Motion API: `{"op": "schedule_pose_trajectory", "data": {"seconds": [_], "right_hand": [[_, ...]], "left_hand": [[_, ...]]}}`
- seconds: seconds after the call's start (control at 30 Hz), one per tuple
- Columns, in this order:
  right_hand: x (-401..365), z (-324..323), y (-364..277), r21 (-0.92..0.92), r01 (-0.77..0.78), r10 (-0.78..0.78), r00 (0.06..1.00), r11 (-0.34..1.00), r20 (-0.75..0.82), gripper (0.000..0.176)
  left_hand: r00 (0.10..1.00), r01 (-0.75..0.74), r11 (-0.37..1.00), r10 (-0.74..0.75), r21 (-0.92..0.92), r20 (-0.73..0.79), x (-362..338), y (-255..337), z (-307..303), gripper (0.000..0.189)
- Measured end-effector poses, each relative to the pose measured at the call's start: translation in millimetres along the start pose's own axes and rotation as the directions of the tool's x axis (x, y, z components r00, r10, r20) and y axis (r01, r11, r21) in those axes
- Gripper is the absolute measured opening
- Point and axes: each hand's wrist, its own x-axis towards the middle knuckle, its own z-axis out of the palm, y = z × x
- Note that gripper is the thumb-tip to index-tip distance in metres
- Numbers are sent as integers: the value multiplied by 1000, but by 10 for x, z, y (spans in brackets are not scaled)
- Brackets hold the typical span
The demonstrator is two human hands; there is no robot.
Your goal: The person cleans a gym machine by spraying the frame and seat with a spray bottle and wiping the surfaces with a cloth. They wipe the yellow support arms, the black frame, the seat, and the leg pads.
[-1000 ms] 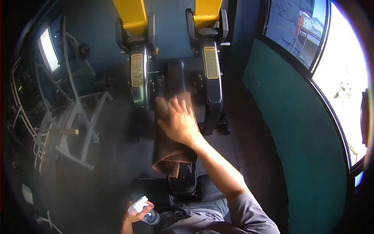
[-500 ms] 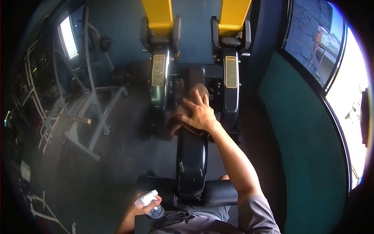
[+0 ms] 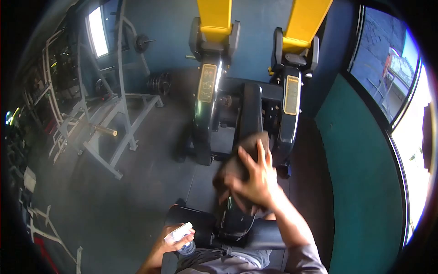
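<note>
My right hand (image 3: pixel 258 180) presses a brown cloth (image 3: pixel 232 166) onto the long padded black beam (image 3: pixel 251 109) of a gym machine. Its fingers are spread over the cloth, and the cloth is blurred and bunched under the palm. Low in the view, my left hand (image 3: pixel 169 242) is closed around a clear spray bottle (image 3: pixel 186 249) with a white trigger head, held near my lap. The lower end of the beam lies between two black roller pads (image 3: pixel 194 222), close to my body.
Yellow machine arms (image 3: pixel 214 16) rise ahead from black uprights with label plates (image 3: pixel 207 82). A grey weight rack (image 3: pixel 123 114) with a protruding bar stands at the left. To the right runs a teal wall (image 3: pixel 365 169) below a window (image 3: pixel 388 59).
My right hand has drawn the cloth down along the beam, nearer to my body. The left hand still holds the spray bottle. The view has shifted, so the machine sits further right.
</note>
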Motion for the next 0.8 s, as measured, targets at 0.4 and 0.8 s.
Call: {"op": "schedule_pose_trajectory", "data": {"seconds": [0.4, 0.8], "right_hand": [[354, 182, 314, -20, -97, 96, 995, 995, -28, 75], [-779, 158, -122, 289, -32, 87, 980, 957, -178, 93]], "left_hand": [[978, -82, 978, 42, -193, -202, 1, -47, 225, 42], [948, -52, 981, -9, -185, -318, 308, 39, 90, 26]]}}
